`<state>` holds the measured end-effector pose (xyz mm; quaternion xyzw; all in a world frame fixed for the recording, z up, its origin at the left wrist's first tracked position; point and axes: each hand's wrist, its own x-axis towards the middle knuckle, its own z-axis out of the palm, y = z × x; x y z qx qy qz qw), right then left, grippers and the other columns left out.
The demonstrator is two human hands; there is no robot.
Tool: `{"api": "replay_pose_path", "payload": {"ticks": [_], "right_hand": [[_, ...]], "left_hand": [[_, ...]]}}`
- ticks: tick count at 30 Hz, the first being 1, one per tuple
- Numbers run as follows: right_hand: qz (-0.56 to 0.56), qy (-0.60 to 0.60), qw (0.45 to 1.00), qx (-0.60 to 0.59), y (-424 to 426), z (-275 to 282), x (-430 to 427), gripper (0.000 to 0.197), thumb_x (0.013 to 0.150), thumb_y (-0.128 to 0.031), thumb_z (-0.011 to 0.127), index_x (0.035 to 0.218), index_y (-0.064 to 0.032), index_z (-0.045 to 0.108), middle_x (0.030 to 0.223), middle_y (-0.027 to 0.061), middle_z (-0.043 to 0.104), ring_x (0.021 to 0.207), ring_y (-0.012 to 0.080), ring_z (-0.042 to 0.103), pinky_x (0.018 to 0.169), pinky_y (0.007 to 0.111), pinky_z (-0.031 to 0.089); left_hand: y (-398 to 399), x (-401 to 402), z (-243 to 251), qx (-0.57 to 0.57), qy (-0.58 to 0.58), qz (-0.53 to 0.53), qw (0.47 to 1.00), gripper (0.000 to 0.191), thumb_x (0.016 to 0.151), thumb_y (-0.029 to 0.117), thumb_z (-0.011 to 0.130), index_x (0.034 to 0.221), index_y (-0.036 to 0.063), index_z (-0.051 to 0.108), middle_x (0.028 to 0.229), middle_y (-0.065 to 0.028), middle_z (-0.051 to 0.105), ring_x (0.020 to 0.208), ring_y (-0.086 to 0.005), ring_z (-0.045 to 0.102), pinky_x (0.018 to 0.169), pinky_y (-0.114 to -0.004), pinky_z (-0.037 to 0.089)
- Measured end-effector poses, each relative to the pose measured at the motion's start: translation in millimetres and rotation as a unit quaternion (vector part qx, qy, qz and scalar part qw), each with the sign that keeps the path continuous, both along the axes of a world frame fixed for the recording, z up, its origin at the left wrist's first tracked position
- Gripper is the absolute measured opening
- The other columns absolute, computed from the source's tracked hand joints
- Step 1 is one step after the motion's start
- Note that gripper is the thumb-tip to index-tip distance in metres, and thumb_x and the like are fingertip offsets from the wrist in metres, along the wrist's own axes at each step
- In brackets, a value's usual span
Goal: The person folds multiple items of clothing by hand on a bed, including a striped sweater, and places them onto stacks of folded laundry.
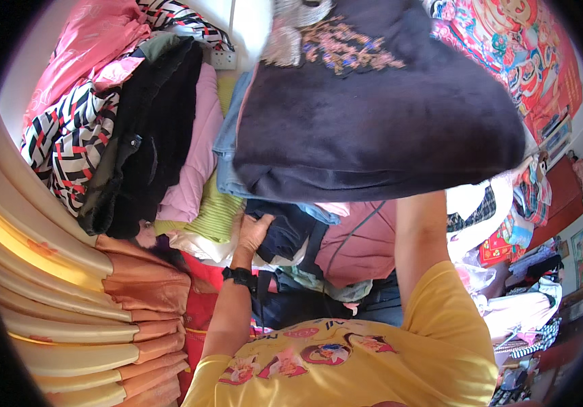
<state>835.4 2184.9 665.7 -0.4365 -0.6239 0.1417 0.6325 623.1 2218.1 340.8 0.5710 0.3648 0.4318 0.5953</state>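
My left hand (255, 234) grips the edge of a dark navy garment (283, 229) lying in a pile of clothes, and a black band is on that wrist. My right forearm reaches up under a large dark garment with embroidered flowers (372, 122), which is raised in front of me; the cloth hides my right hand. Left of it are folded blue denim (231, 152), a ribbed lime-green knit (222, 206), a pink quilted garment (197, 157) and a black furry garment (164, 127). A dusty-pink cloth (360, 244) lies beside the navy one.
A cream and orange curtain (67, 285) hangs at the left. Patterned fabric (80, 147) and a pink bag or cloth (90, 46) are heaped at the upper left, near a wall socket (223, 59). More clothes (520, 310) lie at the right, below a red poster (535, 66).
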Motion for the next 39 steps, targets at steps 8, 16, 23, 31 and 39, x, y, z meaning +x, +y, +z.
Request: {"api": "replay_pose_path", "payload": {"ticks": [8,16,23,31,39], "right_hand": [[0.180,0.148,0.957,-0.175,53.0,-110.2,-59.6,0.029,0.077,-0.013,0.056,0.104,-0.0021,0.055,0.097,0.0078,0.060,0.092,0.0181,0.056,0.082,0.030,0.043],[0.300,0.282,0.901,-0.140,80.2,-72.2,-13.2,0.034,0.074,-0.011,0.060,0.106,-0.0029,0.054,0.097,0.0070,0.059,0.093,0.0174,0.056,0.083,0.030,0.043],[0.359,0.242,0.900,-0.051,140.8,-65.2,-12.9,0.045,0.068,-0.011,0.063,0.109,-0.0018,0.048,0.098,0.0066,0.056,0.089,0.0159,0.053,0.080,0.028,0.043],[0.320,0.347,0.881,-0.039,124.0,-66.6,40.4,0.046,0.073,-0.009,0.059,0.116,-0.0016,0.044,0.100,0.0097,0.058,0.086,0.0194,0.058,0.077,0.031,0.048],[-0.076,-0.046,0.955,-0.284,154.7,-132.0,150.1,0.043,0.073,-0.047,0.062,0.073,-0.0034,0.064,0.064,0.0068,0.057,0.064,0.0162,0.056,0.051,0.032,0.042]], "left_hand": [[19.2,-13.8,-66.4,0.189,0.321,0.013,0.928,0.073,0.078,0.053,0.049,0.129,0.0031,0.038,0.137,-0.0175,0.030,0.127,-0.0320,0.026,0.106,-0.039,0.019],[27.0,4.4,-39.9,0.239,0.382,0.012,0.893,0.056,0.083,0.041,0.048,0.123,0.0026,0.045,0.131,-0.0174,0.039,0.123,-0.0327,0.033,0.105,-0.040,0.022],[54.1,26.5,-50.6,0.204,0.250,0.014,0.946,0.042,0.081,0.030,0.055,0.110,-0.0004,0.054,0.121,-0.0154,0.049,0.112,-0.0311,0.044,0.099,-0.039,0.028],[25.7,44.6,-4.8,0.054,0.017,0.061,0.997,0.028,0.076,0.009,0.060,0.100,-0.0032,0.056,0.096,-0.0060,0.060,0.089,-0.0171,0.054,0.084,-0.029,0.040],[25.1,69.4,15.5,0.088,0.120,0.012,0.989,0.041,0.075,0.013,0.058,0.111,-0.0058,0.051,0.113,-0.0120,0.053,0.104,-0.0227,0.048,0.095,-0.034,0.033]]}}
